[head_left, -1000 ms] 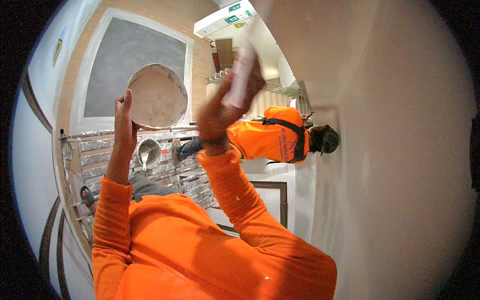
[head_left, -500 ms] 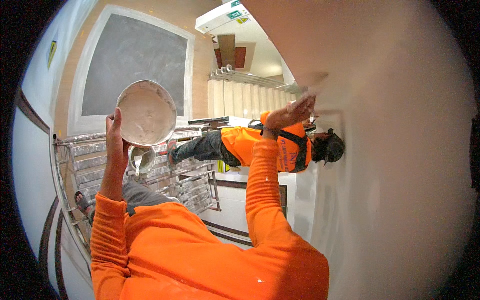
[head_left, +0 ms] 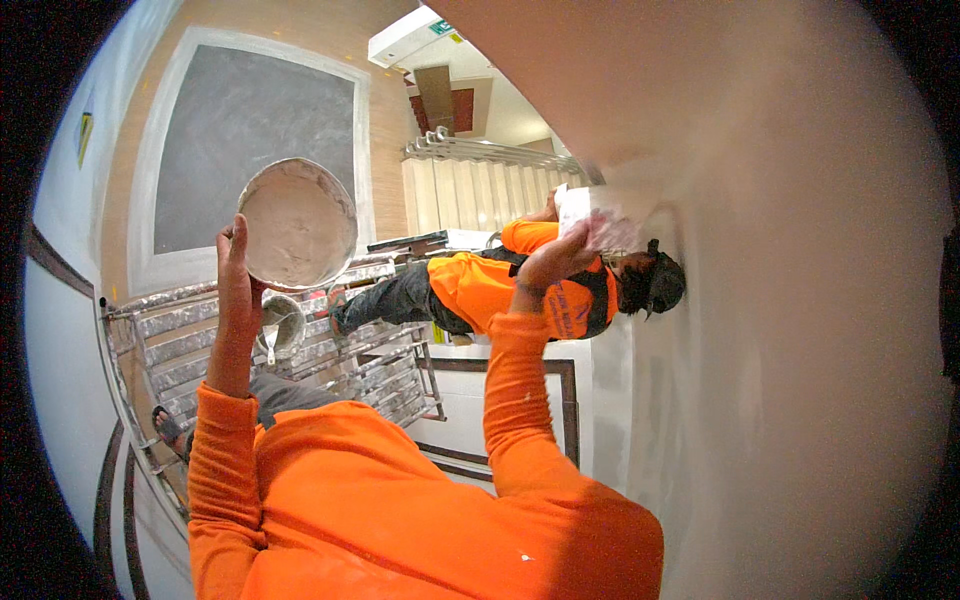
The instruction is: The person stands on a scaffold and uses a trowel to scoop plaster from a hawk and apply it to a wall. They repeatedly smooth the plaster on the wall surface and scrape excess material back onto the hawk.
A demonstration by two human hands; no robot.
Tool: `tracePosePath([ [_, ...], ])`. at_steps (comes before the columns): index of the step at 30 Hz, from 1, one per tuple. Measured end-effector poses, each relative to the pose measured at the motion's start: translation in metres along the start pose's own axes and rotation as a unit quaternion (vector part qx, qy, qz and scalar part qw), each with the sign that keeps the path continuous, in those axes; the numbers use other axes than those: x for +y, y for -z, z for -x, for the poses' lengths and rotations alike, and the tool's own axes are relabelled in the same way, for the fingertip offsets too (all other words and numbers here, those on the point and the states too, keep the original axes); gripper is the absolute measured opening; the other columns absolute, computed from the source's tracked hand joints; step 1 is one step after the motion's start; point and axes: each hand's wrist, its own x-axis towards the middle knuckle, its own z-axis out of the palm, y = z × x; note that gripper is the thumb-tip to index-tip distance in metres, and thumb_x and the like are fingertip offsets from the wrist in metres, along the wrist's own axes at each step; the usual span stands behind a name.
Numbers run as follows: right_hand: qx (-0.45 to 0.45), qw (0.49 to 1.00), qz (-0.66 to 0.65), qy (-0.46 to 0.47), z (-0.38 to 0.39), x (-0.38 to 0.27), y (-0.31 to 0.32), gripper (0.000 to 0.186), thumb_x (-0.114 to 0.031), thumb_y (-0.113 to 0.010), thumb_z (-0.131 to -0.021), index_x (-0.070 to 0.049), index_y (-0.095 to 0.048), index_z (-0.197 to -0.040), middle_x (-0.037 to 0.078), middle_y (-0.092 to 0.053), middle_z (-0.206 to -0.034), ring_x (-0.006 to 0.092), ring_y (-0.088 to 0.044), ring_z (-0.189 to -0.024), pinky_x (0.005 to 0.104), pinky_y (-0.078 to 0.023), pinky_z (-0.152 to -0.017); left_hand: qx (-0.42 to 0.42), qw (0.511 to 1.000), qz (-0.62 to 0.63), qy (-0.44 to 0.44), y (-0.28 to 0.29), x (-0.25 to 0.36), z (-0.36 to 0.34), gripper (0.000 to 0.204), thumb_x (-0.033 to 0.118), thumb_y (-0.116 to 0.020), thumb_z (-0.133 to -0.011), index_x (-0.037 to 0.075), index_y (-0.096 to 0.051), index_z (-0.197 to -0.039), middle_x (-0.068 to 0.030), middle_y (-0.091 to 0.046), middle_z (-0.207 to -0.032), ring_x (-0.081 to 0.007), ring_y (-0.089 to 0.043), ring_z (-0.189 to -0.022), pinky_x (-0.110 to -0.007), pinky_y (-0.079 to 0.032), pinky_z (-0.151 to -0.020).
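My left hand point(head_left: 240, 280) holds up a round bowl point(head_left: 298, 222) by its rim and underside, the thumb at its edge. Beige putty coats the inside of the bowl. My right hand point(head_left: 556, 258) is raised near the wall point(head_left: 800, 300) on the right, its fingers closed on a broad, pale putty blade point(head_left: 612, 230). Motion blurs the blade, and its handle is hidden in the hand. Pinkish-white smears show on the blade, which overlaps a co-worker in view.
A co-worker point(head_left: 480, 285) in an orange top and dark cap stands close by, facing the wall. Below is a slatted, putty-spattered scaffold platform point(head_left: 180, 345), with a bucket point(head_left: 285, 325) holding a tool. A grey panel point(head_left: 260, 130) and pleated cream partition point(head_left: 490, 195) stand beyond.
My right hand has drawn back from the wall, down and to the left, turning the blade so its pale face shows. The left hand still holds the bowl, almost in place.
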Motion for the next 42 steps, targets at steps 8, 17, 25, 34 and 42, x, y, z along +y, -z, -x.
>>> tracePosePath([
  [8,-0.023,0.998,-0.047,-0.044,0.015,-0.083,-0.032,0.031,-0.013,-0.049,-0.084,0.008,-0.052,-0.107,0.018,-0.057,-0.109,0.0277,-0.057,-0.097,0.0389,-0.045,-0.089,-0.041,0.999,-0.023,0.017,0.0,0.0,0.016,0.07,0.058,-0.057,-0.086,0.004,-0.033,-0.123,-0.0166,-0.052,-0.108,-0.021,-0.064,-0.09,-0.029,-0.059,-0.061],
  [17,-0.115,0.99,0.018,0.075,0.075,-0.118,-0.012,0.036,-0.011,-0.049,-0.093,0.011,-0.048,-0.121,0.023,-0.057,-0.118,0.0275,-0.06,-0.1,0.0366,-0.044,-0.092,-0.055,0.997,-0.038,0.034,0.008,-0.002,0.024,0.067,0.056,-0.058,-0.086,0.005,-0.034,-0.123,-0.0159,-0.053,-0.107,-0.02,-0.064,-0.086,-0.027,-0.057,-0.062],
  [25,-0.044,0.868,0.285,0.405,-0.008,-0.003,-0.025,0.057,-0.015,-0.049,-0.094,-0.004,-0.027,-0.145,0.02,-0.029,-0.148,0.0392,-0.03,-0.133,0.0525,-0.023,-0.109,-0.044,0.998,-0.049,0.001,0.021,-0.006,0.023,0.065,0.055,-0.059,-0.086,0.006,-0.035,-0.121,-0.0163,-0.052,-0.111,-0.0206,-0.063,-0.094,-0.029,-0.058,-0.067],
  [34,-0.077,0.921,0.216,0.315,0.038,-0.003,-0.044,0.052,-0.008,-0.042,-0.094,-0.006,-0.031,-0.144,0.022,-0.031,-0.146,0.0437,-0.034,-0.13,0.0534,-0.027,-0.107,-0.038,0.998,-0.052,-0.019,0.023,-0.007,0.024,0.062,0.053,-0.057,-0.088,0.005,-0.036,-0.12,-0.0144,-0.052,-0.108,-0.021,-0.064,-0.092,-0.031,-0.059,-0.064],
  [42,-0.026,0.999,0.018,-0.019,0.036,-0.02,0.006,0.032,-0.013,-0.048,-0.09,0.01,-0.057,-0.111,0.025,-0.059,-0.114,0.0352,-0.058,-0.103,0.0426,-0.043,-0.093,-0.023,0.999,-0.031,-0.008,0.024,0.002,0.032,0.063,0.054,-0.056,-0.088,0.004,-0.034,-0.12,-0.0161,-0.05,-0.108,-0.0229,-0.065,-0.091,-0.031,-0.061,-0.063],
])
